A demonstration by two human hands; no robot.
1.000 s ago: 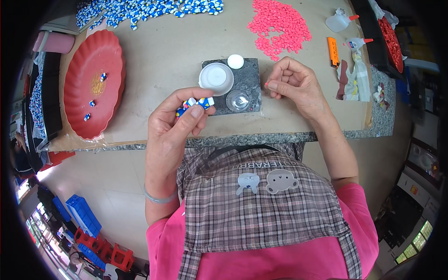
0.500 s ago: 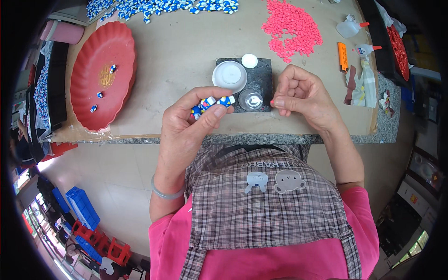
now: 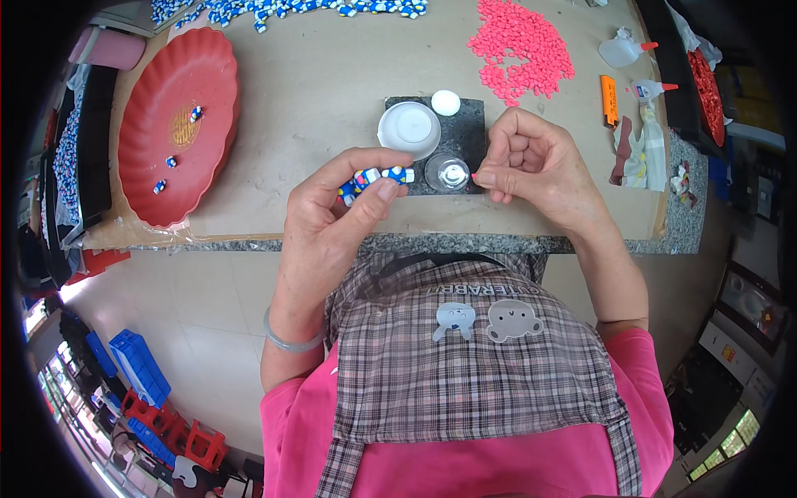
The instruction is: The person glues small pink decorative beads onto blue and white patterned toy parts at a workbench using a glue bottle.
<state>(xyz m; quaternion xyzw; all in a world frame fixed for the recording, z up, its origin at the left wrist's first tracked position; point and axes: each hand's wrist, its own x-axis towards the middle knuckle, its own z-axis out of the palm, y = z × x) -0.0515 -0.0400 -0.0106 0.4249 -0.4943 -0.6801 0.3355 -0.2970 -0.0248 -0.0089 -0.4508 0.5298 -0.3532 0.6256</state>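
Observation:
Between the thumb and fingers of my left hand (image 3: 328,203) are several small blue-and-white figurines (image 3: 395,175) with yellow and pink bits. The one at the thumb tip points toward a small clear round dish (image 3: 448,173). My right hand (image 3: 535,170) is closed in a pinch on a tiny pink piece (image 3: 475,178), right beside that dish's right edge. The dish stands on a dark stone slab (image 3: 466,133). A white shallow bowl (image 3: 386,133) and a small white round lid (image 3: 446,102) sit at the slab's far side.
A red scalloped tray (image 3: 220,124) at left holds 3 figurines. Many blue-and-white figurines (image 3: 307,8) lie along the far edge, and a pile of pink pieces (image 3: 531,50) at far right. Glue bottles (image 3: 621,51) and an orange box cutter (image 3: 609,100) lie on the right.
My right hand has moved a little left with the pink piece, closer to the clear dish. My left hand keeps the figurines, shifted slightly.

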